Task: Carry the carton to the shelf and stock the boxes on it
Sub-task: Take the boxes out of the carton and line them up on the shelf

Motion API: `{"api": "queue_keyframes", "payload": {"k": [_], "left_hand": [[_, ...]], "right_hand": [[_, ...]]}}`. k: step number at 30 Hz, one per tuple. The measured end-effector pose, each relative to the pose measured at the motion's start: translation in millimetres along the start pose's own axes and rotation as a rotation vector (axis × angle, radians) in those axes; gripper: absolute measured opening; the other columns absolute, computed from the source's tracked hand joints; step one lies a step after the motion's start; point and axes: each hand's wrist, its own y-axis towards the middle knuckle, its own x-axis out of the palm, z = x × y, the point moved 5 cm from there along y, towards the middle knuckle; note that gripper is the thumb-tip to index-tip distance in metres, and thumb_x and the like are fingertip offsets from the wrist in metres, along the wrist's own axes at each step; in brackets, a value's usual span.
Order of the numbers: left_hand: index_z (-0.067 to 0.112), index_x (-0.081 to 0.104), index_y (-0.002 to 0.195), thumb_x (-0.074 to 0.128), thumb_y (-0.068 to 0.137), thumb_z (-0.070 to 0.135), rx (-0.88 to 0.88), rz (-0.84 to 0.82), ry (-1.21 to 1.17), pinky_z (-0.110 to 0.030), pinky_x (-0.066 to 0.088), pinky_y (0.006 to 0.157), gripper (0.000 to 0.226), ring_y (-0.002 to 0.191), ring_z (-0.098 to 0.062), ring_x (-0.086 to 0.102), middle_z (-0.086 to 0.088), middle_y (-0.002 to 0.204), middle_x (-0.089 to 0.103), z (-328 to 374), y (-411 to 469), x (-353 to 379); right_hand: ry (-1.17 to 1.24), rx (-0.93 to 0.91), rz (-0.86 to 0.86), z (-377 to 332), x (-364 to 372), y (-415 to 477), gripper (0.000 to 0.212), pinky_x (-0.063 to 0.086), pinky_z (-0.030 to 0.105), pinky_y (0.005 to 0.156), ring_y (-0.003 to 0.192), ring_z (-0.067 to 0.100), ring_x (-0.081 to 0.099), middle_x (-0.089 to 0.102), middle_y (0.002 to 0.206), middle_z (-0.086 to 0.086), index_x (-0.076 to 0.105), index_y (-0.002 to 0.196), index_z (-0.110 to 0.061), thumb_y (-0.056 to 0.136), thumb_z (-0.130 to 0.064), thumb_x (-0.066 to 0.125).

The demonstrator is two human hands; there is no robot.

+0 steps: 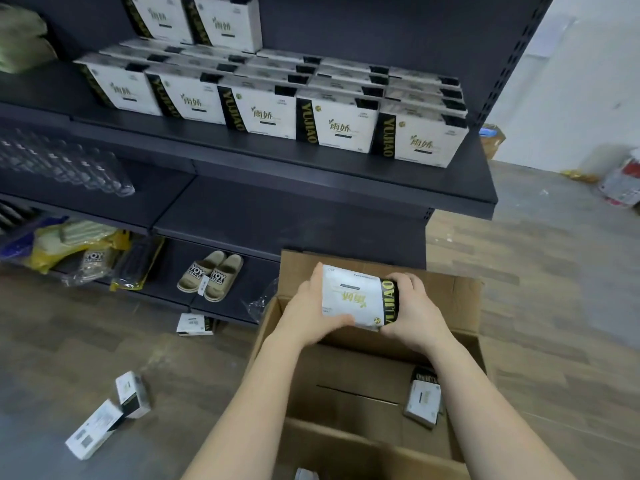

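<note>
An open brown carton (453, 299) stands on the floor in front of the dark shelf (311, 161). Above the carton's far end I hold a white box with a black and gold band (356, 296), upside down. My left hand (308, 306) grips its left side and my right hand (412, 306) grips its banded right end. One more box of the same kind (423, 400) leans against the carton's right inner wall. Rows of matching boxes (343, 123) fill the middle shelf board, and two more (201, 22) stand on top of them at the back.
Three loose boxes lie on the wooden floor: two at the lower left (104, 417) and one by the shelf base (194, 323). Beige slippers (211, 275) and bagged goods (69, 247) sit on the bottom shelf. Clear bottles (62, 164) lie at left. A bare shelf board (277, 213) is below the boxes.
</note>
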Motion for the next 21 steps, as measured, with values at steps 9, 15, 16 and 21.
{"api": "queue_keyframes", "payload": {"k": [9,15,16,21], "left_hand": [[0.048,0.033,0.143,0.067,0.088,0.028,0.107,0.036,-0.129,-0.013,0.035,0.083,0.067,0.111,-0.007,0.045,0.007,0.125,0.037,24.5,-6.1,-22.2],[0.042,0.035,0.142,0.077,0.079,0.021,0.211,0.026,-0.062,-0.006,0.037,0.082,0.079,0.115,-0.007,0.045,0.01,0.123,0.037,49.1,-12.6,-31.3],[0.041,0.033,0.144,0.08,0.077,0.021,0.226,0.0,-0.034,-0.009,0.037,0.087,0.085,0.119,-0.007,0.043,0.01,0.125,0.036,52.9,-13.8,-31.3],[0.044,0.024,0.147,0.084,0.066,0.011,0.276,-0.109,0.04,-0.02,0.048,0.084,0.107,0.121,-0.011,0.041,0.013,0.13,0.03,71.2,-19.6,-29.4]], "right_hand": [[0.378,0.12,-0.103,7.9,13.6,-16.3,0.083,0.041,0.016,0.062,0.09,0.006,0.053,0.048,0.108,-0.007,0.032,0.113,-0.024,0.056,-0.023,0.092],[0.43,0.021,-0.168,6.6,8.4,-19.4,0.072,0.042,0.03,0.102,0.125,0.007,0.048,0.048,0.135,-0.017,0.036,0.135,-0.033,0.077,-0.041,0.077],[0.425,-0.006,-0.145,3.2,2.1,-17.3,0.076,0.039,0.031,0.106,0.129,0.006,0.044,0.045,0.14,-0.018,0.034,0.14,-0.035,0.078,-0.043,0.076],[0.456,-0.18,-0.162,-31.9,-29.0,-9.1,0.081,0.038,0.025,0.103,0.126,-0.002,0.041,0.045,0.138,-0.022,0.033,0.143,-0.044,0.076,-0.04,0.08]]}}
